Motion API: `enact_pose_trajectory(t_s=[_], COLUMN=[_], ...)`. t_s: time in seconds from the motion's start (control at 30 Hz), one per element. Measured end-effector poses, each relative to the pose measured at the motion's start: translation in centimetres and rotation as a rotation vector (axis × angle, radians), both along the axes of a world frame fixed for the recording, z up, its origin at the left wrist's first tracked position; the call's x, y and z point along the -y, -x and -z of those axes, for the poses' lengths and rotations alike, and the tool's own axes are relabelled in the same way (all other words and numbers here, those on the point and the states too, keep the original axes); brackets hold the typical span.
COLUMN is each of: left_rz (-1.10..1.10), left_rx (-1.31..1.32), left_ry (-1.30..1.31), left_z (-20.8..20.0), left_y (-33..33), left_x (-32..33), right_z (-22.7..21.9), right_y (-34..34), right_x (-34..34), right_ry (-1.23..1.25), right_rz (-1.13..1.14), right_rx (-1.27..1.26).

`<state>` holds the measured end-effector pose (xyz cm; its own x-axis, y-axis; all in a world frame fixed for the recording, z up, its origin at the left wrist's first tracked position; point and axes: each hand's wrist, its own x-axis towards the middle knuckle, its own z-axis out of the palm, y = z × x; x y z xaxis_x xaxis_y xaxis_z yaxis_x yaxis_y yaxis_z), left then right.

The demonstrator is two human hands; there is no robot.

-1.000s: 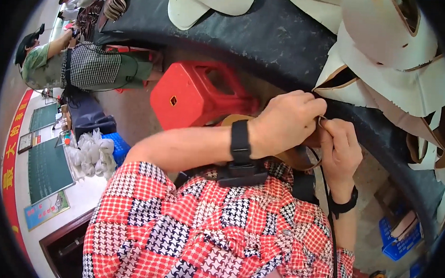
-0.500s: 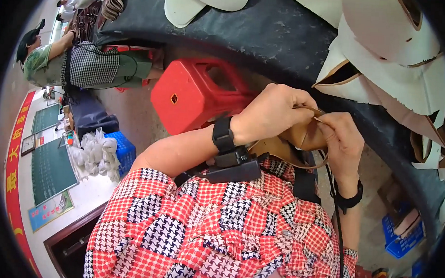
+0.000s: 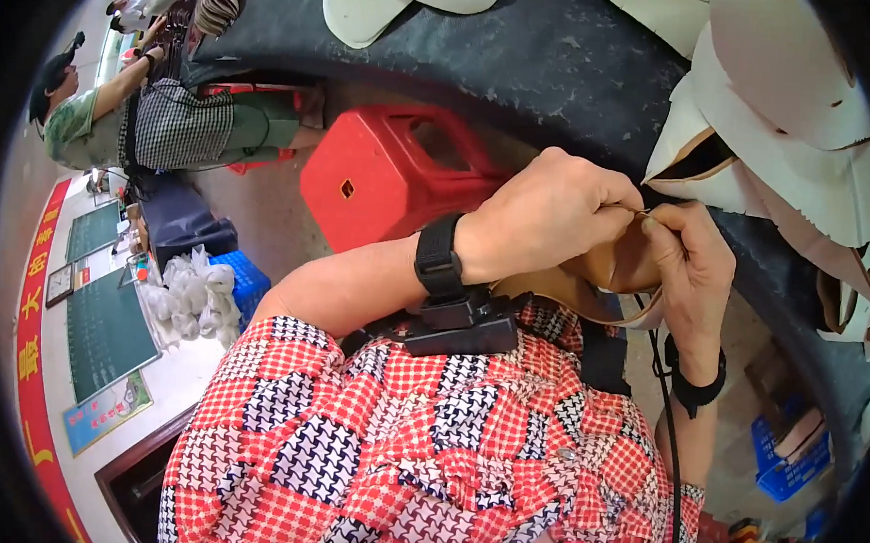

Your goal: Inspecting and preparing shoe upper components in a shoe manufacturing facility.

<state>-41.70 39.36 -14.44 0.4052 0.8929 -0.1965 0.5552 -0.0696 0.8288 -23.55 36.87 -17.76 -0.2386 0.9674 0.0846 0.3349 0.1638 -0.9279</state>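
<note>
Between my hands is a curved, glossy brown leather piece (image 3: 633, 259), its tan strip-like edge bowing down toward my lap. My left hand (image 3: 544, 218) pinches its upper edge between thumb and fingers from the left. Close beside it, almost touching, my right hand (image 3: 692, 268) pinches the same edge from the right. The leather's lower part is partly hidden behind my left wrist and hand. To the right of my hands, on the dark-covered table, lie several white-backed leather pieces (image 3: 789, 161), one with a brown edge around a dark opening.
A red plastic stool (image 3: 361, 186) stands to the left of my hands. Past my hands runs the black table cover (image 3: 522, 67). A blue basket (image 3: 791, 462) sits at the lower right. A black cable (image 3: 674, 457) hangs by my right arm. Another person (image 3: 102, 111) works at the far left.
Both hands have shifted slightly right with the leather piece, and their fingertips have come closer together along its edge. The co-worker's arm has moved up.
</note>
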Motion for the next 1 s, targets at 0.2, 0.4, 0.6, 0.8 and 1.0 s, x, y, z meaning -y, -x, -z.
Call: enact_pose_trajectory(t_s=[0.2, 0.4, 0.6, 0.8, 1.0], left_rz=[0.018, 0.026, 0.006, 0.012, 0.071], left_rx=[0.019, 0.025, 0.037, 0.121, 0.123], left_ry=[-0.026, -0.027, -0.149, -0.076, -0.081], left_z=[0.3, -0.1, 0.0, -1.2, -1.2], left_y=[0.2, -0.2, 0.1, 0.4, 0.5], left_x=[-0.4, -0.7, 0.0, 0.2, 0.2], right_z=[0.0, -0.1, -1.3, -1.7, -1.3], right_y=[0.3, 0.4, 1.1, 1.0, 0.7], right_x=[0.0, 0.2, 1.1, 1.9, 1.8], right_ry=[0.037, 0.021, 0.233, 0.335, 0.351], right_rz=[0.040, 0.071, 0.178, 0.252, 0.167], right_rx=[-0.013, -0.010, 0.006, -0.424, -0.538])
